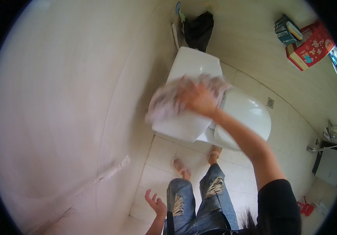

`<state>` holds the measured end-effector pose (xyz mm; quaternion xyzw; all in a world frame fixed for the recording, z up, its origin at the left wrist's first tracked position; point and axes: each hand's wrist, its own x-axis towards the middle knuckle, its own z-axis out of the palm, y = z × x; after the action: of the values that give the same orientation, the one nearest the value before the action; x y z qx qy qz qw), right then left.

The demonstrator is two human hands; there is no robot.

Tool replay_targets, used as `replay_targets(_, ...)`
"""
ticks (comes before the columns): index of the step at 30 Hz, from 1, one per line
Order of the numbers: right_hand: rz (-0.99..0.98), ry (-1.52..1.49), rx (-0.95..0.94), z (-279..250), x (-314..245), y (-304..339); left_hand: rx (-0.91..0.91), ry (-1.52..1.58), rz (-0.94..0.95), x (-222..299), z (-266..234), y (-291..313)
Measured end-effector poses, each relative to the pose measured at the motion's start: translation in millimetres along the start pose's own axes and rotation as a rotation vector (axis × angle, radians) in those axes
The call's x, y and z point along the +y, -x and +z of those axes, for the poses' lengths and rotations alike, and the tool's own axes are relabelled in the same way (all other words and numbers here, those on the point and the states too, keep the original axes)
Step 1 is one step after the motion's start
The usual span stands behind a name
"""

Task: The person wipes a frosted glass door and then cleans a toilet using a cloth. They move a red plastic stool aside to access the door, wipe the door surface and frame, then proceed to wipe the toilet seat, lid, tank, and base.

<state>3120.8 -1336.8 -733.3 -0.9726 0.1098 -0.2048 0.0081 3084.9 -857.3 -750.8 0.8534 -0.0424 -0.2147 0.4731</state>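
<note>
Right hand (196, 98) sits just above picture centre, fingers closed on a crumpled, mottled cloth (168, 101); both are motion-blurred. Cloth spreads from the hand toward 9 o'clock and lies over the lid of the white toilet tank (194, 64), which runs from about 12 o'clock down to centre. Closed toilet lid (246, 113) lies at 3 o'clock of the hand, just beside it. Right forearm runs down toward 5 o'clock to a black sleeve.

Left hand (155, 203) is low, near 6 o'clock, fingers spread and empty, well apart from the cloth, beside torn blue jeans (184, 199). Sandalled feet stand on pale floor tiles (156, 156) below the tank.

Pale wall fills the 9 o'clock half. Red box (309, 45) at 2 o'clock, dark bag (198, 29) at 12 o'clock.
</note>
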Motion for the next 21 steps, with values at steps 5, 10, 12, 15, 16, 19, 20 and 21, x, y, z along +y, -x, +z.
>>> replay_targets(5, 0.760, 0.129, -0.129, -14, 105, -9, 0.108, -0.181, -0.243, -51, -39, 56)
replay_targets(10, 1.010, -0.298, 0.203, 28, 35, 110, 0.066, -0.054, -0.321, -60, -43, 55)
replay_targets(12, 0.993, -0.256, 0.321, 40, -41, 137, 0.073, -0.053, -0.282, -64, -36, 49)
replay_targets(15, 1.275, -0.579, 0.354, 49, -151, 156, 0.052, -0.032, -0.208, -63, -13, 38)
replay_targets(16, 1.435, -0.822, 0.320, 44, -188, 151, 0.044, 0.055, -0.215, -63, -9, 32)
replay_targets(19, 1.132, -0.946, 0.012, 8, -231, 146, 0.013, 0.271, -0.246, -49, -6, 19)
replay_targets(20, 1.081, -1.033, -0.123, -7, -233, 136, -0.012, 0.243, -0.202, -44, -11, 14)
replay_targets(21, 0.938, -0.921, 0.037, -23, -230, 121, -0.030, 0.206, -0.168, -41, -20, 14)
